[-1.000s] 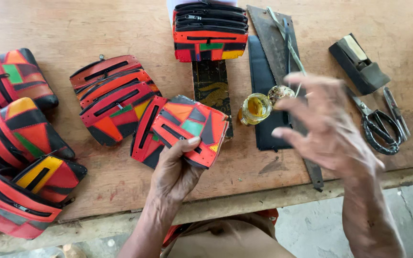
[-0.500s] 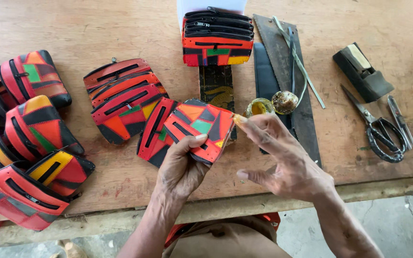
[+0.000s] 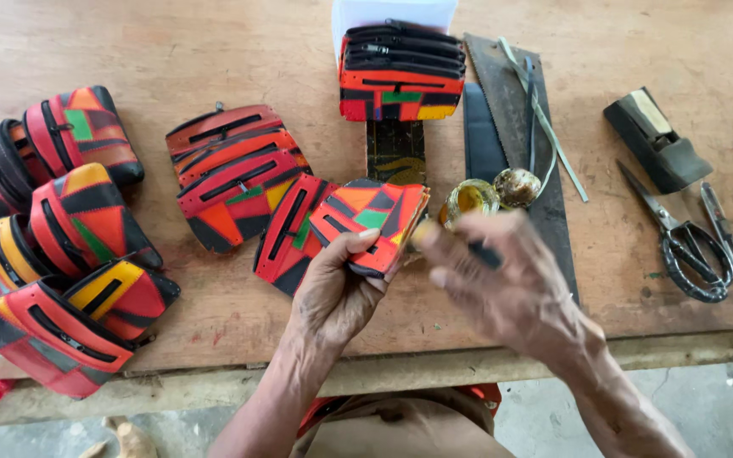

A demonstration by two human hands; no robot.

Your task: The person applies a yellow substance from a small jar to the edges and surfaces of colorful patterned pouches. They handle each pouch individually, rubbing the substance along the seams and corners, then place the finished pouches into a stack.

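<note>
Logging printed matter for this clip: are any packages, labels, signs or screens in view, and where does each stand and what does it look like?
White box: top edge of the wooden table, behind the stack of black and orange pouches; plain white, rectangular, mostly cut off by the frame.
No labels, signs or screens show anywhere else.

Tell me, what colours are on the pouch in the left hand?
The pouch in the left hand is a patchwork of red, orange, green and black. The head view shows it.
</note>
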